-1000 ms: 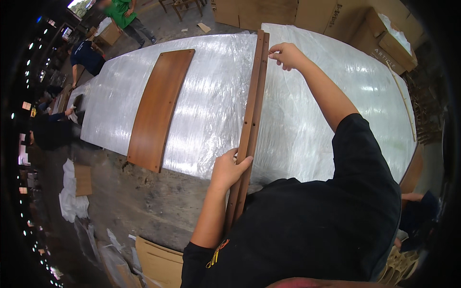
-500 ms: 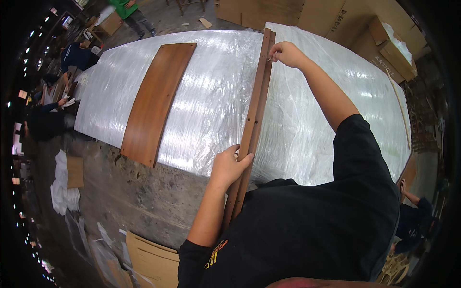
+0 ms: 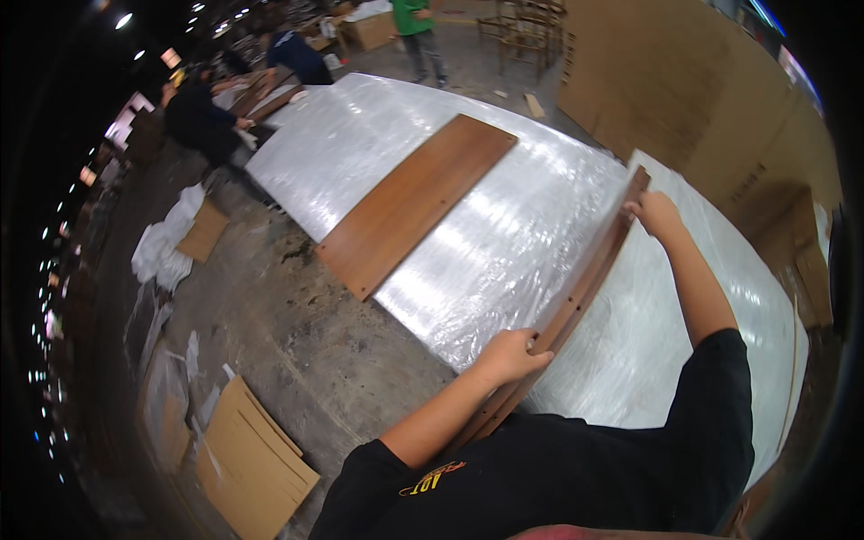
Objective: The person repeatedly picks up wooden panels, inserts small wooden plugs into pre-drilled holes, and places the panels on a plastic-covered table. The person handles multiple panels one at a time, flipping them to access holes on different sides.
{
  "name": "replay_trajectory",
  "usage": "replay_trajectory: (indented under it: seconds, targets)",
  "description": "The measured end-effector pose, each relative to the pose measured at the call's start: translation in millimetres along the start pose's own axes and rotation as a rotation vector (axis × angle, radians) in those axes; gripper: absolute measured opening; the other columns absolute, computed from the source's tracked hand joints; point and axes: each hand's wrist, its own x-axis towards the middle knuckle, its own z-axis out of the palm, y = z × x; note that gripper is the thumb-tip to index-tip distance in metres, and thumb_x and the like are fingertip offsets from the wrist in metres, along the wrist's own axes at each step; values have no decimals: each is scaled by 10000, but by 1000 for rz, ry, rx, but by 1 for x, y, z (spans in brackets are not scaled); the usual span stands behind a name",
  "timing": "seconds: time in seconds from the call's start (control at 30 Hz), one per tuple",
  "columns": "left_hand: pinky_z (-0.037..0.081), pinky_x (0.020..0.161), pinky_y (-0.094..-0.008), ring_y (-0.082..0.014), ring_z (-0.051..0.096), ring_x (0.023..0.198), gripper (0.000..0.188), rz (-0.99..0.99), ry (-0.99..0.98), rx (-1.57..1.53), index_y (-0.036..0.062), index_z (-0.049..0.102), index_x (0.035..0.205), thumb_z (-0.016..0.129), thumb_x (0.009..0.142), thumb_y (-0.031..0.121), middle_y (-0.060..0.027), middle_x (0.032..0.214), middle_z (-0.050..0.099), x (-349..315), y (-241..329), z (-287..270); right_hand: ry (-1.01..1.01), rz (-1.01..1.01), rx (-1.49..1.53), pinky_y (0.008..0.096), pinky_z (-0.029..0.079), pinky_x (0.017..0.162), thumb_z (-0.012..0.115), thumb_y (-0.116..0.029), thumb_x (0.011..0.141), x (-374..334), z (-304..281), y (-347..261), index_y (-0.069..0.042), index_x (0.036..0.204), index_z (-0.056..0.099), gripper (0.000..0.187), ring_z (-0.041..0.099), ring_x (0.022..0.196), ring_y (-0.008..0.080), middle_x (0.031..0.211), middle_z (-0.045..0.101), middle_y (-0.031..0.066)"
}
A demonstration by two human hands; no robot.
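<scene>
Both my hands are closed on a pair of long, narrow brown wooden rails point(image 3: 583, 292) with small dark holes, lying side by side at a slant in front of me. My left hand point(image 3: 515, 356) grips them toward the near part, its thumb across the edge. At the far end my right hand point(image 3: 657, 214) has its fingers wrapped on the wood; its fingertips are partly hidden. The rails' near end passes out of sight beside my black shirt. To their left, a wide brown wooden panel point(image 3: 418, 202) with small holes near its edges rests on the plastic-wrapped table point(image 3: 477, 270).
Cardboard sheets point(image 3: 252, 459) and white wrapping point(image 3: 171, 236) lie on the concrete floor point(image 3: 306, 333) at left. Large cardboard point(image 3: 684, 99) stands at the far right. Two people in dark clothes point(image 3: 202, 121) work at the table's far left end; a person in green point(image 3: 414, 22) stands behind.
My view has swung left, so the table and panel appear turned and farther right. My right hand has gone from a fingertip pinch at the rails' far part to a grip round them.
</scene>
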Motion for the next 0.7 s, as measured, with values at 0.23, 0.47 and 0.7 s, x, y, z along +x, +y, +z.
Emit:
replay_trajectory:
  seconds: [0.23, 0.47, 0.7]
  targets:
    - [587, 901, -460, -422, 744, 988, 610, 67, 58, 1, -47, 724, 1205, 757, 867, 460, -275, 1062, 759, 1, -6, 6, -7, -132, -8, 510, 563, 801, 685, -384, 982, -9, -25, -9, 7, 871, 753, 411, 714, 885, 428, 891, 743, 242]
    - [587, 893, -470, -432, 742, 980, 602, 54, 57, -26, -47, 729, 1184, 761, 855, 455, -277, 1049, 759, -2, -3, 3, -41, -193, -34, 475, 566, 813, 769, -287, 921, 5, -23, 6, -6, 949, 753, 282, 724, 925, 399, 941, 756, 221]
    - [582, 934, -457, -402, 745, 1032, 684, 34, -13, 17, -16, 683, 1334, 739, 869, 483, -263, 1111, 761, -2, 0, -3, 143, -126, 15, 494, 572, 822, 757, -382, 932, 20, 13, 36, -7, 924, 750, 375, 729, 941, 400, 914, 758, 211]
